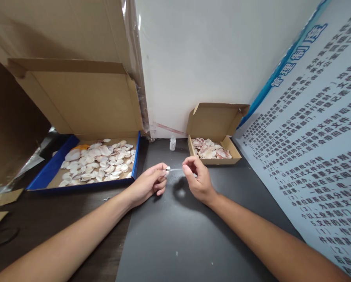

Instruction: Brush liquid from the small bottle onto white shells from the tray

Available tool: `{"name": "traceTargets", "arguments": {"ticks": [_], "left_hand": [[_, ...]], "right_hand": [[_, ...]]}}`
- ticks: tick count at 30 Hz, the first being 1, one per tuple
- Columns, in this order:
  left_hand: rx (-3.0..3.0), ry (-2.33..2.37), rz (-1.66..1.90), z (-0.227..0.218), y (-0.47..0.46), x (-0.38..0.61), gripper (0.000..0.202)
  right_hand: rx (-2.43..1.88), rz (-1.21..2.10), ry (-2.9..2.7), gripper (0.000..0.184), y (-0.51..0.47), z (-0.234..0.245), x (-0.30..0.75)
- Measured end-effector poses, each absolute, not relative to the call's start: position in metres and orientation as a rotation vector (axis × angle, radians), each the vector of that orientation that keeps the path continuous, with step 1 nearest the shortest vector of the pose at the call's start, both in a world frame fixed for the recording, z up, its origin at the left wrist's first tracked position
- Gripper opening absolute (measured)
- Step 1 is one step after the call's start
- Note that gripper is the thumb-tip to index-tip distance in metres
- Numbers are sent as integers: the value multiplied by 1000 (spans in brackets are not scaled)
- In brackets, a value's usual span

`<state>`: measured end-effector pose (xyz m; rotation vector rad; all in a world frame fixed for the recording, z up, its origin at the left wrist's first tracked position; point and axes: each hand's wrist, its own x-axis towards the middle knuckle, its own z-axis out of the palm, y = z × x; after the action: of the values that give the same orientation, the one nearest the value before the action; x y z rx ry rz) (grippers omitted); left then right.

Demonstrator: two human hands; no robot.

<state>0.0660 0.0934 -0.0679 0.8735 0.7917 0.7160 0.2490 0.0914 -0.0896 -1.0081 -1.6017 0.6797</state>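
My left hand is closed in a pinch on a small white piece with a dark spot or edge; it may be a shell, but it is too small to tell. A thin translucent strip spans the gap between that piece and my right hand. The thumb and forefinger of my right hand are pinched at the strip's right end. Both hands are raised over the dark grey mat, and the right one casts a shadow on it. Just beyond them stands a small clear bottle with a white label.
On the left, an open blue-edged cardboard box contains many white shells. A smaller open cardboard box at the back right has larger, reddish-patterned shells. A printed board leans along the right side, and a white wall rises behind.
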Motion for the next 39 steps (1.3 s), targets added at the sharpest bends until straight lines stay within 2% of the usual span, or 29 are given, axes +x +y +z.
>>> {"name": "traceTargets", "arguments": {"ticks": [11, 39], "left_hand": [[809, 778, 737, -69, 95, 66, 11], [767, 794, 757, -65, 94, 67, 10]], "right_hand": [[-1044, 596, -1610, 6, 91, -90, 248], [-998, 641, -1642, 3, 89, -88, 246]]}}
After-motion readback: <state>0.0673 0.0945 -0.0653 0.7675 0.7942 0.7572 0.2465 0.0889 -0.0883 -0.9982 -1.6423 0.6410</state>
